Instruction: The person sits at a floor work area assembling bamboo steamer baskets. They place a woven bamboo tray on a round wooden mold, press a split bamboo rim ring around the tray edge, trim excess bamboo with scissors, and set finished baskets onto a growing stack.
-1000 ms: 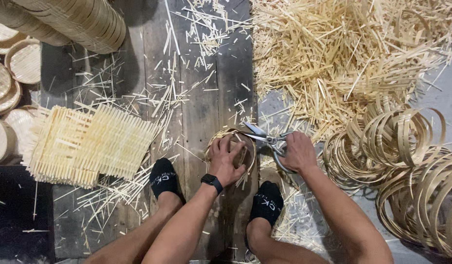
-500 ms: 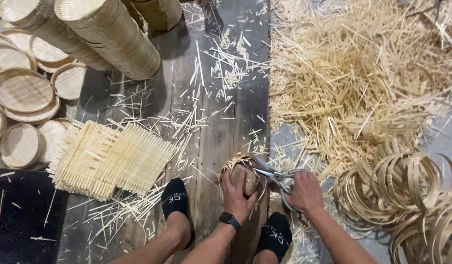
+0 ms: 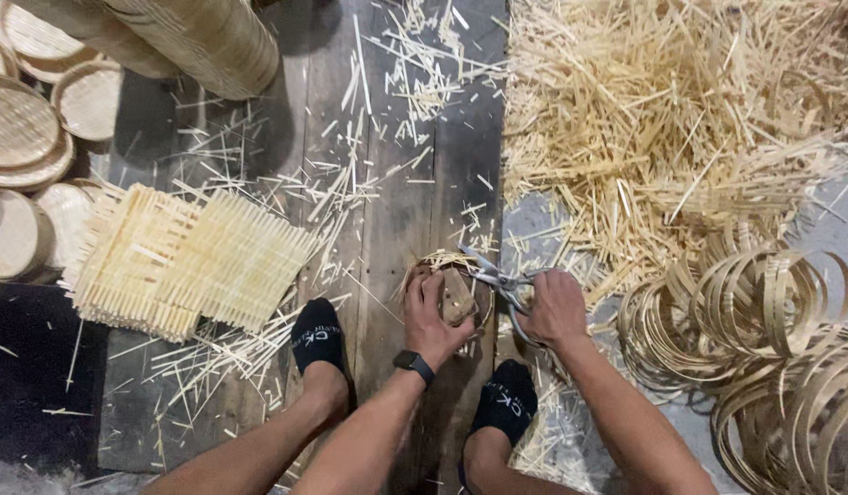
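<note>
Left hand (image 3: 433,316) closed over small woven basket (image 3: 450,291), right hand (image 3: 554,307) gripping scissors (image 3: 494,275) beside basket; better snipping strip ends close, turning basket slowly.

A small round bamboo basket (image 3: 447,291) — pale frayed strips jutting from its rim — rests on dark floorboards, metal scissors (image 3: 497,280) open at its right edge.
</note>
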A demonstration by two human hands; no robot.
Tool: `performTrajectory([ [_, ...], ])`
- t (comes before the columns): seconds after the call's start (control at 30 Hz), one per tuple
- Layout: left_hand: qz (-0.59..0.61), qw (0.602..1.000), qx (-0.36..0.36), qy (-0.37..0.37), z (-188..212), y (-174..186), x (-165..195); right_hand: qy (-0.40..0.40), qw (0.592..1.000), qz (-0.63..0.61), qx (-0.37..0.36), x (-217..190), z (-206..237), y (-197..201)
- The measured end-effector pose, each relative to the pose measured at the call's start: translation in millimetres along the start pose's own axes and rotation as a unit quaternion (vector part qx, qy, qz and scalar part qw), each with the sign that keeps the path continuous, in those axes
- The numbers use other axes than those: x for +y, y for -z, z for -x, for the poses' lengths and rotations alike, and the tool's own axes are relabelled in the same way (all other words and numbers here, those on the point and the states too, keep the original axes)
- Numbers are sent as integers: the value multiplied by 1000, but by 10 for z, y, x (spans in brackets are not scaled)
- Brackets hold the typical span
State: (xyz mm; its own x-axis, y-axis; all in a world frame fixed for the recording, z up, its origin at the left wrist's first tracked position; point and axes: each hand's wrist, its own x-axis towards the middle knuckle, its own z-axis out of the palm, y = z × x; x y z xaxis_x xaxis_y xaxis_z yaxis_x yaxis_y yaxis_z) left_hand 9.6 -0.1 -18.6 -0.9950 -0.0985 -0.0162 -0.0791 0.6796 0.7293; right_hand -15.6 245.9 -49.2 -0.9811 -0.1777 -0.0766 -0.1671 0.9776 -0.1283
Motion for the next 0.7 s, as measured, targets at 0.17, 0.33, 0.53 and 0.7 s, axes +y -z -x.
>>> performTrajectory([
  [0.17,6,999,-24,-49,-55,89,-59,-44,986,-4,-160,76,-16,43],
  [0.33,-6,999,-39,33,-7,20,50,-11,994,49,-95,44,-55,51],
  [0.53,-26,996,-79,-22,-17,15,-63,-32,992,-2,-124,62,-84,54],
  [0.7,38,991,-114,-51,-104,66,-76,-22,995,-10,-96,106,-75,22],
])
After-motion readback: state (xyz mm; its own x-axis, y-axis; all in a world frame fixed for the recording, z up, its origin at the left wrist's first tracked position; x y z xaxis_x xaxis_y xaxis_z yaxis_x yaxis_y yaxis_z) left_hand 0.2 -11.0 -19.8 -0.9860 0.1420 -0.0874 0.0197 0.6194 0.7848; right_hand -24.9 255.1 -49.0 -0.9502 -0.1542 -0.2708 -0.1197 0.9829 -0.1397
